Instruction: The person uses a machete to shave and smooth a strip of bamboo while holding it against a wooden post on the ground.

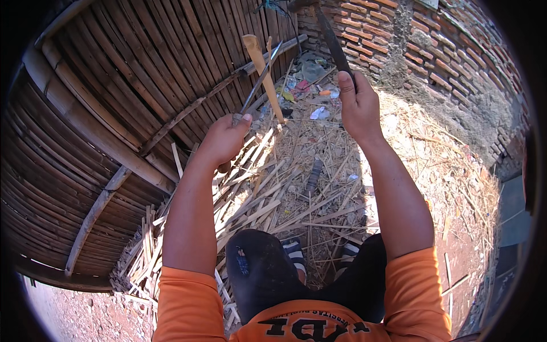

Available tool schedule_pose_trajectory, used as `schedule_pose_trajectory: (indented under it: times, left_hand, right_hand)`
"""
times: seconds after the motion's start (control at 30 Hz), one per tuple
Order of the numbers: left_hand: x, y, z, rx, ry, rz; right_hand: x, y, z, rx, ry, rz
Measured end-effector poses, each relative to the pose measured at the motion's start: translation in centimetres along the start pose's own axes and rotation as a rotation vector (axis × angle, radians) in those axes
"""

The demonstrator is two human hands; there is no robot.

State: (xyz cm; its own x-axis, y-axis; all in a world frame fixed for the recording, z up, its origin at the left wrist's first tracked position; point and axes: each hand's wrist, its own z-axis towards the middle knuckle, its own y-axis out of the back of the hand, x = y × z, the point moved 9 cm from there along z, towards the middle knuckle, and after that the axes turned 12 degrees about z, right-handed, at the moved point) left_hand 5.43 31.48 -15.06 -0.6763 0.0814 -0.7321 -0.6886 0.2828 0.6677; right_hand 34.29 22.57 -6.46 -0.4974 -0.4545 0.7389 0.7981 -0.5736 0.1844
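Observation:
My left hand (225, 139) is closed around the grip of a long thin metal blade (263, 77), which slants up and away. Part of the grip shows below the fist. The blade crosses an upright flat wooden stake (264, 80); whether the two touch, I cannot tell. Raised at the right, my right hand (360, 108) wraps around the dark handle of a hammer (334, 45). The hammer's head is at the top edge of the picture, partly cut off.
Split bamboo strips (259, 208) are piled beside my legs. A dark ribbed rod (314, 174) lies on the straw-covered ground. A slatted bamboo wall (188, 62) rises at the left, a brick wall (364, 23) at the far right. Crumpled litter (302, 85) lies between them.

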Motion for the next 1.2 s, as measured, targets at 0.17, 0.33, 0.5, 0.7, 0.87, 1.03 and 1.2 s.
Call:
schedule_pose_trajectory:
  times: [0.17,0.33,0.5,0.7,0.87,1.03,1.2]
  left_hand:
    - [-0.3,-0.8,1.1,-0.029,-0.001,0.023]
    - [2.3,-0.6,1.9,-0.010,0.050,-0.101]
    - [1.3,-1.7,1.0,-0.032,0.028,-0.098]
    - [1.8,-4.7,0.8,-0.077,0.032,-0.341]
    - [0.2,-8.1,0.3,0.017,0.051,-0.676]
    - [-3.6,-11.2,-0.4,-0.021,-0.075,-0.679]
    - [-5.0,-13.6,-1.0,0.018,-0.153,-0.512]
  right_hand:
    - [-5.5,-3.7,-1.7,0.191,-0.200,-0.246]
    - [-11.3,-2.1,-4.0,0.225,-0.383,-0.154]
    - [-21.0,1.4,-10.3,0.221,-0.591,-0.317]
    - [-26.1,3.8,-13.0,0.172,-0.623,-0.411]
    - [-23.2,3.2,-10.2,0.211,-0.530,-0.566]
    - [-11.5,-5.9,-13.7,0.557,-0.662,0.487]
    - [-6.1,-6.5,-13.6,0.492,-0.601,0.691]
